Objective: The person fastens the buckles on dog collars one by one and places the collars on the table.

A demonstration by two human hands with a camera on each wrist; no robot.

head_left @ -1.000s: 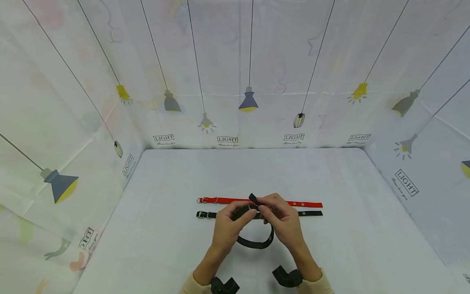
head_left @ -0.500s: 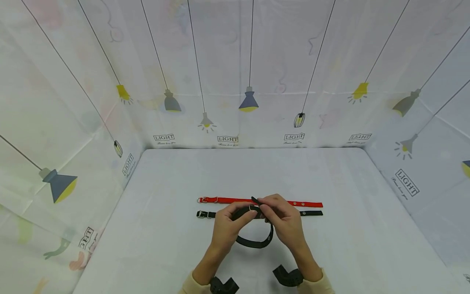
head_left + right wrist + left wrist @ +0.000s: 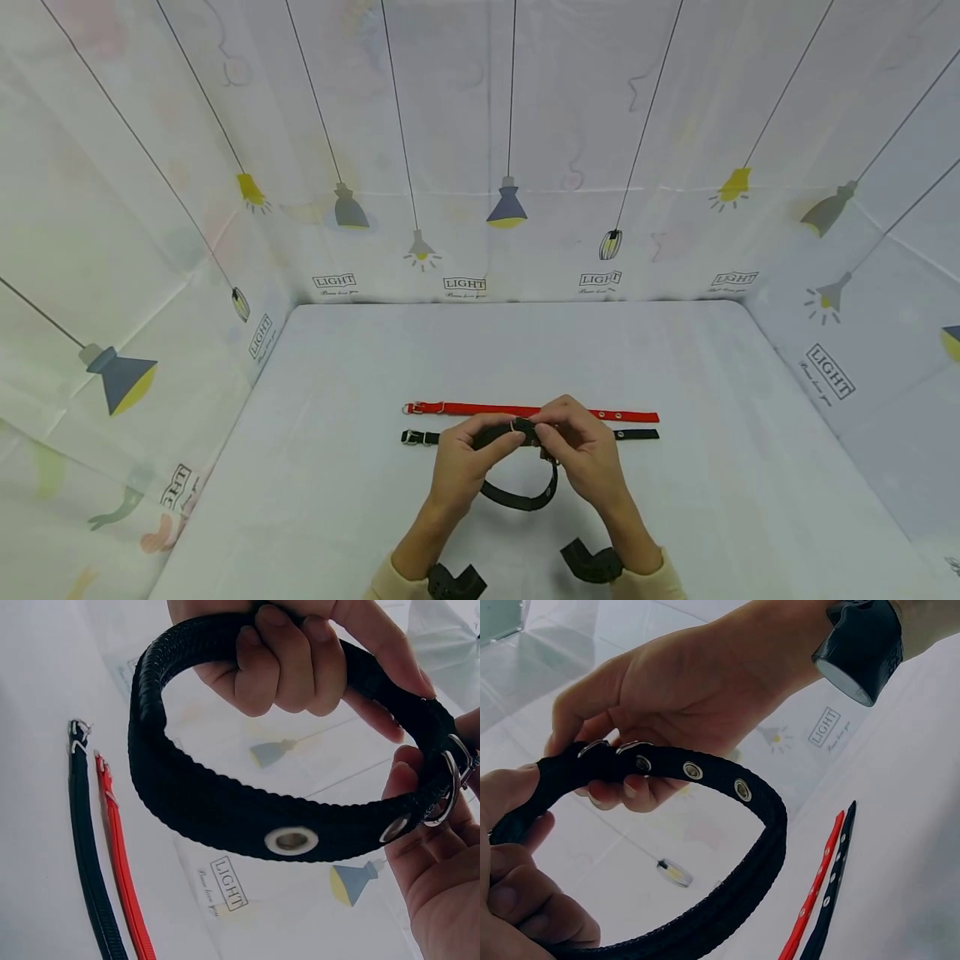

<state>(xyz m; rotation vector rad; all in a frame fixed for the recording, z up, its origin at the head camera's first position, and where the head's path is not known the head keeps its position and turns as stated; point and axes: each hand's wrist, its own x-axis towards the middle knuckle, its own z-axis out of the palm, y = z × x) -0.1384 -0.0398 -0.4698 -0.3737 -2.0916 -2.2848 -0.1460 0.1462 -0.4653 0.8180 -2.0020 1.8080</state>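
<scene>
Both hands hold a black collar bent into a loop over the table. My left hand grips the band, with thumb and index finger at the overlapping part. My right hand pinches the collar close to its metal buckle and ring. Silver eyelets run along the strap. In the head view the fingers hide much of the buckle end. Behind the hands a red collar and a second black collar lie straight, side by side; the hands partly cover the black one.
The white table stretches out around the hands. Printed sheets with lamp drawings stand behind it and on both sides. Black wrist cameras are strapped to both wrists.
The strap tip that stood up between the fingertips has folded down and sits level with the buckle. The right hand has shifted slightly right; the left hand stays nearly in place.
</scene>
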